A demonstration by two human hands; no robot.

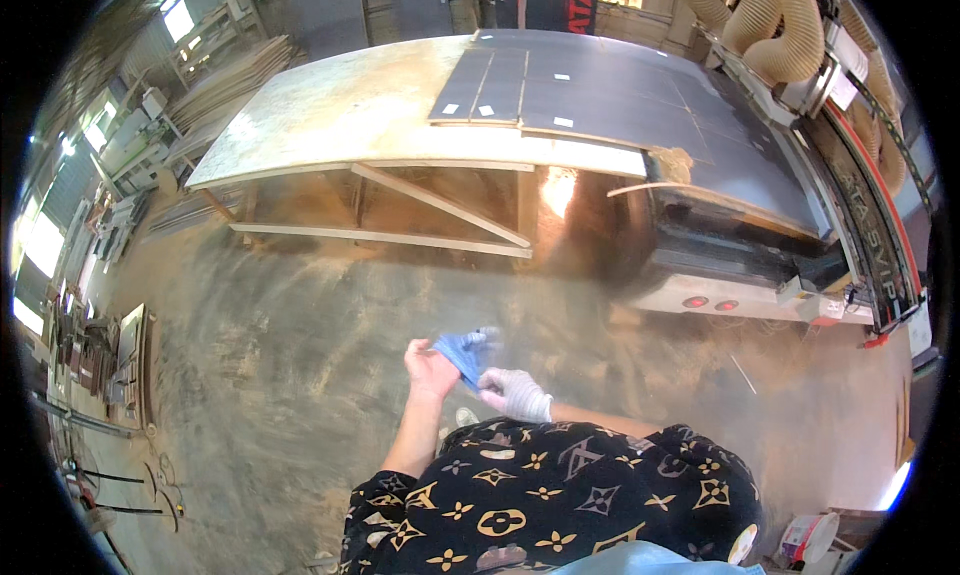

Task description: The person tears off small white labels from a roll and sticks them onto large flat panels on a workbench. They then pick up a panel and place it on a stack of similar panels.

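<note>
My left hand [430,371] is bare at the palm and wrist, with its thumb stretched out to the side. A blue and pale work glove [462,357] covers its fingers, and the glove's far end is blurred by motion. My right hand [516,394] wears a whitish knitted glove. Its fingers pinch the near edge of the blue glove, close against my left hand. Both hands are in front of my body, above the floor.
Ahead stands a long table [330,95] on a wooden frame with a diagonal brace. Dark cut panels [600,90] lie across its right part and a machine bed. At right is a machine gantry [865,210] with ribbed hoses [775,35]. Stacked boards [235,85] are at far left.
</note>
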